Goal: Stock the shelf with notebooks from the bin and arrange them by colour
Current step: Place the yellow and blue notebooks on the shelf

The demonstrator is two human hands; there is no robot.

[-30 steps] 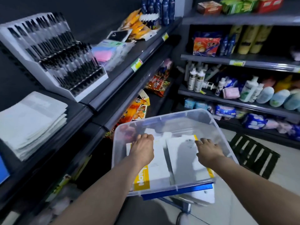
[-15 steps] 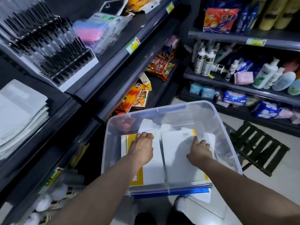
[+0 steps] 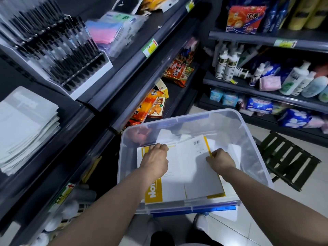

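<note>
Picking from the bin at lower centre, left hand and right hand grip yellow-edged notebooks; next, lift them toward the left-frame shelf.

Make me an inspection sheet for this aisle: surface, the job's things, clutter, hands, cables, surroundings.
Surface: dark shelf on the left, bearing a white stack of notebooks.
Job's things: clear bin holding yellow-edged notebooks.
Clutter: pen rack and pastel packets farther along the shelves.
Hands: left hand grips a notebook's far edge; right hand pinches another's yellow edge.
Cables: nothing seen.
Surroundings: snack packs, bottles on side shelves, folding stool on the floor.
</note>
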